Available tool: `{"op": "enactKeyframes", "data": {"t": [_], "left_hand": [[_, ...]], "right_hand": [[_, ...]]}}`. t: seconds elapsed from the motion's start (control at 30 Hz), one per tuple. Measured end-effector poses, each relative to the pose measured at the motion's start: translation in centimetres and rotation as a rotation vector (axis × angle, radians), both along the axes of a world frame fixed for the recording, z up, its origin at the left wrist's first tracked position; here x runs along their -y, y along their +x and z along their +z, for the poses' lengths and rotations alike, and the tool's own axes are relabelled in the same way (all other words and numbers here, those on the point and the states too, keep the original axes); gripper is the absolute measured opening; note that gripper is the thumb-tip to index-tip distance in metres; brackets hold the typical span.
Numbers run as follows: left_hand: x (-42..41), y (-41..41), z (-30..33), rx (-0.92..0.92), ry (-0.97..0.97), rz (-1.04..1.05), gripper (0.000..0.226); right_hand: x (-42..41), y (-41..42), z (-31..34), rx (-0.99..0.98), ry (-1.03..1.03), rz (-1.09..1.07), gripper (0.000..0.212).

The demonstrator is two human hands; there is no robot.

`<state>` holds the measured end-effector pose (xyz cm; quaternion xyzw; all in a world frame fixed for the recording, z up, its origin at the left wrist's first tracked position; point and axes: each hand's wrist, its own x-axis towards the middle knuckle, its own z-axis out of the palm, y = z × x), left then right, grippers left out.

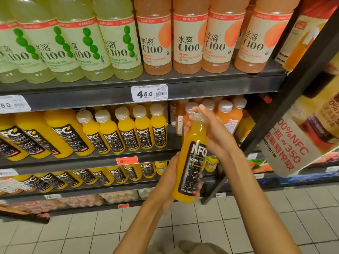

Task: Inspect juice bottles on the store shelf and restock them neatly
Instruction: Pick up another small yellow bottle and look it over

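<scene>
Light: even store lighting from above, moderately bright, warm cast. Shadow: deep under the shelf edge carrying the 4.50 price tag [149, 92], darkening the bottle rows behind it. Glare: soft sheen on the orange NFC bottle [190, 160] I hold and on the floor tiles [73, 233]. Blur: small label print unreadable. Distortion: wide-angle bending, with the black shelf upright [275, 129] and outer bottles leaning strongly.

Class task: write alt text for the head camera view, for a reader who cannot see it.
Two hands hold an orange NFC juice bottle upright before store shelves: the left hand grips its base, the right hand grips its cap. Behind, the middle shelf holds matching NFC bottles; above stand green and orange C100 bottles.
</scene>
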<state>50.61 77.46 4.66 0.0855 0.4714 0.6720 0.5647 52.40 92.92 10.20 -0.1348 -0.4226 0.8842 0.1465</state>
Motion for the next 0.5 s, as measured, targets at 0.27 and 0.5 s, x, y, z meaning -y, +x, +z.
{"op": "enactKeyframes", "data": {"t": [0.27, 0.5], "left_hand": [[-0.4, 2.1, -0.6, 0.112, 0.058, -0.058, 0.059], [0.3, 2.3, 0.2, -0.168, -0.023, 0.042, 0.056]], "right_hand": [[-0.6, 0.6, -0.8, -0.012, -0.016, 0.050, 0.014], [-2.0, 1.0, -0.2, 0.107, 0.242, 0.009, 0.023]]}}
